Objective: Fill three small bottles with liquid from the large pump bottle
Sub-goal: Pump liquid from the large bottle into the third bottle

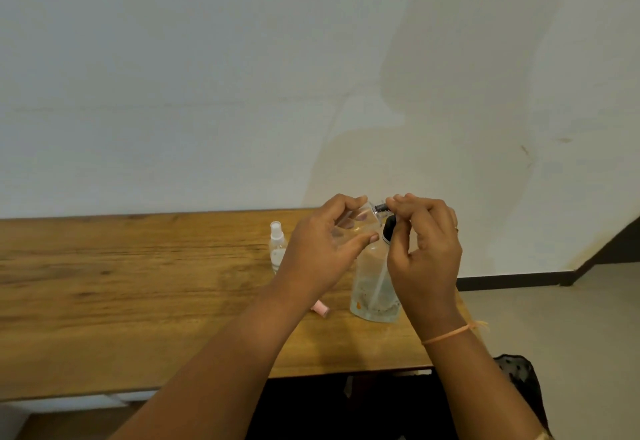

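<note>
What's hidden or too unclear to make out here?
- Head view: how full the small bottle is; the left hand wraps it.
- Head view: the nozzle of the pump bottle, under the right hand.
- Head view: what the pink object is; the left forearm covers most of it.

- Light was moderate and even, warm in tone.
- A broad, soft-edged shadow lay on the wall (467,58) at upper right; a fainter one darkened the table (104,283) under the forearms.
- The table's far edge bowed — wide-angle distortion.
- Focus was soft overall; the left hand (322,249) and right hand (426,249) showed slight blur, and the clear small bottle (360,221) between them was hard to resolve.
</note>
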Action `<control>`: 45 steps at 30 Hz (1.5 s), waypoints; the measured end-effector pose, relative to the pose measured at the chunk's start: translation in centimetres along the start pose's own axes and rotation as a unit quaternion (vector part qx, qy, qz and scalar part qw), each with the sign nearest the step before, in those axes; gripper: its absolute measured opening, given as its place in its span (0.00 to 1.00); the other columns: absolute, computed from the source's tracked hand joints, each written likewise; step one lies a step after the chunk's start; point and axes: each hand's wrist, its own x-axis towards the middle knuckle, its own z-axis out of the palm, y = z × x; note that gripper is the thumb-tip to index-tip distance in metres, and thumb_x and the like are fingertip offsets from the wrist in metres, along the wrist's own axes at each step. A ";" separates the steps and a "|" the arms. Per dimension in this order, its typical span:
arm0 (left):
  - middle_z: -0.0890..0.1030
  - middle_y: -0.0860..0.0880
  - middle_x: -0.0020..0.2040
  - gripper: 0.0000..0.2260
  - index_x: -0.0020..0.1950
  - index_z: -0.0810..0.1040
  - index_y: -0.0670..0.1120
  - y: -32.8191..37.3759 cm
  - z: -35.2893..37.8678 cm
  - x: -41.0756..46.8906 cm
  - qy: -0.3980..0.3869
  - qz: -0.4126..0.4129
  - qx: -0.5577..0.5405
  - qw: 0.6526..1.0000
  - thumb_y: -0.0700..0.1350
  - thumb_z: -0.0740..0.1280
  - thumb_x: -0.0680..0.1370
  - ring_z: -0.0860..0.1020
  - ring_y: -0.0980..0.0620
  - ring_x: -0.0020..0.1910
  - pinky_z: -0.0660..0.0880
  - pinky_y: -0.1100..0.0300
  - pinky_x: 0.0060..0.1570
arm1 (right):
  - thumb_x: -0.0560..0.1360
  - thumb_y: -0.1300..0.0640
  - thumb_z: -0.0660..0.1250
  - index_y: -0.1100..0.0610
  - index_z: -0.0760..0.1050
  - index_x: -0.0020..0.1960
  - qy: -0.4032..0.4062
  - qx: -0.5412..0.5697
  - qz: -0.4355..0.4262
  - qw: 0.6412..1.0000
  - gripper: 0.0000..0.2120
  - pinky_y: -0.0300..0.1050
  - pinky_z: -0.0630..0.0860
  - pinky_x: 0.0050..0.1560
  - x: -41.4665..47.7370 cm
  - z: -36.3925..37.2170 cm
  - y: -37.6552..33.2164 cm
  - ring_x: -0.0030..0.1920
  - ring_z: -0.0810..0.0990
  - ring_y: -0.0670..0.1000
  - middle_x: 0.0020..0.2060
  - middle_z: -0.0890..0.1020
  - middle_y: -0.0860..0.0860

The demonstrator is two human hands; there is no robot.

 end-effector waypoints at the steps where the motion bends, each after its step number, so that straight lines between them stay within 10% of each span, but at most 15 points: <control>1: 0.77 0.65 0.48 0.18 0.51 0.72 0.60 0.0 0.0 -0.1 0.005 0.009 0.006 1.000 0.43 0.74 0.70 0.74 0.74 0.51 0.70 0.77 0.50 | 0.73 0.66 0.58 0.64 0.79 0.49 -0.007 -0.007 -0.003 1.000 0.12 0.26 0.63 0.57 0.3 -0.1 0.0 0.52 0.74 0.47 0.44 0.79 0.55; 21: 0.78 0.61 0.51 0.15 0.49 0.72 0.59 0.4 0.2 0.2 -0.008 -0.008 -0.005 1.000 0.43 0.73 0.71 0.75 0.72 0.53 0.70 0.77 0.49 | 0.73 0.63 0.57 0.62 0.79 0.49 -0.032 -0.005 0.006 0.999 0.13 0.25 0.65 0.54 0.7 -0.4 0.2 0.51 0.74 0.48 0.45 0.79 0.53; 26: 0.79 0.61 0.48 0.16 0.49 0.71 0.63 0.9 -0.4 0.3 -0.028 -0.002 0.029 0.999 0.48 0.73 0.70 0.77 0.69 0.49 0.71 0.77 0.45 | 0.73 0.63 0.59 0.60 0.80 0.48 -0.060 -0.028 -0.007 0.998 0.12 0.43 0.73 0.47 1.7 -1.2 0.1 0.48 0.77 0.52 0.44 0.80 0.52; 36: 0.77 0.63 0.47 0.12 0.44 0.67 0.59 1.2 -0.8 0.3 -0.090 -0.046 0.083 0.991 0.50 0.71 0.73 0.79 0.58 0.49 0.79 0.55 0.48 | 0.71 0.71 0.61 0.62 0.78 0.49 -0.039 0.007 0.033 0.999 0.11 0.25 0.66 0.57 -0.2 -0.2 0.2 0.57 0.71 0.43 0.48 0.74 0.47; 45: 0.79 0.61 0.49 0.15 0.51 0.69 0.63 1.2 -1.0 0.5 -0.060 -0.005 0.068 0.996 0.50 0.71 0.73 0.77 0.68 0.44 0.72 0.76 0.38 | 0.72 0.68 0.61 0.60 0.79 0.48 -0.055 0.002 0.030 0.998 0.11 0.31 0.70 0.49 1.1 -1.1 -0.5 0.49 0.75 0.49 0.45 0.74 0.44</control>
